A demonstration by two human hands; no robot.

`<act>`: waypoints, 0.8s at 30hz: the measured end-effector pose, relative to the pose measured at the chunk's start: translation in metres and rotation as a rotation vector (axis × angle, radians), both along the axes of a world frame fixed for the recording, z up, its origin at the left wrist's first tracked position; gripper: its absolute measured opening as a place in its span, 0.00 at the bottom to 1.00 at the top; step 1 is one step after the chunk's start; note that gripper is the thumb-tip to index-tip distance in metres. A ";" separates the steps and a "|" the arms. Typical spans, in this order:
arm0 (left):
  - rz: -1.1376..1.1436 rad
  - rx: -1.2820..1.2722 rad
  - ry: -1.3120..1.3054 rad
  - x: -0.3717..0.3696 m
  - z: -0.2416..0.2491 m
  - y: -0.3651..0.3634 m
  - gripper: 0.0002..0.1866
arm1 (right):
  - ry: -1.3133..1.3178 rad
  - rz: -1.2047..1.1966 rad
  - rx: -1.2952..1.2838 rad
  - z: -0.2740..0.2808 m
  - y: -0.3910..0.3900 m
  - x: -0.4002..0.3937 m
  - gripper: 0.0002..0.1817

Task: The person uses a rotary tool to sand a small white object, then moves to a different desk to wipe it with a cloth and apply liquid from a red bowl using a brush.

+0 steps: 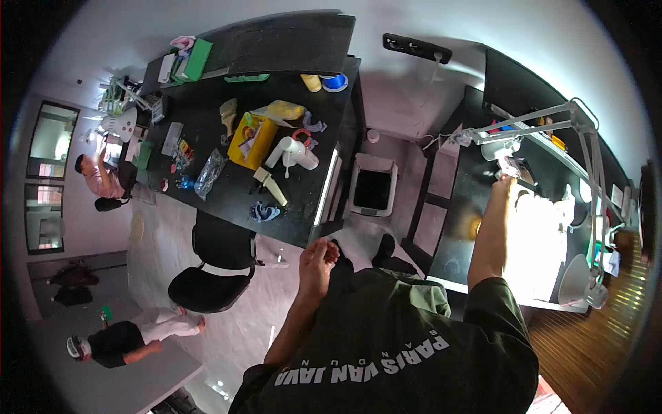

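Observation:
My left hand is raised in front of my body near the edge of the black desk, its fingers curled; anything inside them is hidden. My right arm stretches over the brightly lit desk on the right. At its end, my right hand is beside a small pale item under the lamp, and its fingers are too small and glared to read. On the left desk stand a yellow bin, a white spray bottle and a brush.
A bin with a black opening stands on the floor between the desks. A black chair is at the left desk. Jointed lamp arms hang over the right desk. One person stands at lower left; another sits farther back.

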State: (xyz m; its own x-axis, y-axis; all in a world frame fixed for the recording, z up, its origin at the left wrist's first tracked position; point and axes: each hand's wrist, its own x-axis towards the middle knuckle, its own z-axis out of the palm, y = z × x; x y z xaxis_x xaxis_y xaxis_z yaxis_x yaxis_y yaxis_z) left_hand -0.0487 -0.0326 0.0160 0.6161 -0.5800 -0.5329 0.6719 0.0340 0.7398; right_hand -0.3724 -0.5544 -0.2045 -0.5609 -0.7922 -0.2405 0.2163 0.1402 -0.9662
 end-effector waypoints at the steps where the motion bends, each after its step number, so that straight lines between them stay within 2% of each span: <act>1: -0.023 -0.002 -0.004 -0.001 -0.004 0.000 0.11 | -0.119 -0.025 0.001 -0.002 -0.005 -0.003 0.04; 4: -0.077 -0.045 -0.024 -0.005 -0.006 -0.003 0.12 | -0.258 -0.047 -0.011 -0.005 -0.008 -0.015 0.05; 10: -0.114 0.008 -0.008 -0.014 -0.010 -0.011 0.12 | -0.227 0.032 -0.053 0.014 -0.005 -0.006 0.03; 12: -0.085 -0.010 -0.079 -0.016 -0.025 -0.001 0.09 | -0.171 0.047 -0.096 0.016 0.012 0.000 0.04; 15: -0.224 -0.065 -0.075 -0.019 -0.031 -0.012 0.06 | -0.045 -0.085 -0.170 0.069 0.074 0.030 0.07; 17: -0.133 0.028 -0.016 -0.035 -0.021 -0.024 0.06 | -0.049 -0.128 -0.196 0.116 0.119 0.061 0.09; 19: -0.197 0.031 -0.008 -0.041 -0.026 -0.027 0.07 | -0.063 0.012 -0.225 0.143 0.168 0.086 0.11; 22: -0.281 0.036 -0.045 -0.050 -0.024 -0.038 0.08 | 0.069 0.348 -0.202 0.117 0.229 0.097 0.04; 24: -0.349 0.032 -0.068 -0.058 -0.019 -0.047 0.06 | -0.032 0.460 -0.216 0.119 0.272 0.108 0.01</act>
State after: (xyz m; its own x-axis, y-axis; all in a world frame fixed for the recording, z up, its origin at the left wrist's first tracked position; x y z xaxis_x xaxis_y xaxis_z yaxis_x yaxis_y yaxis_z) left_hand -0.1066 -0.0793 -0.0026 0.4182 -0.7455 -0.5190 0.5882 -0.2131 0.7801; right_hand -0.2640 -0.2823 -0.0858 -0.1370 -0.9890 -0.0558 0.2093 0.0262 -0.9775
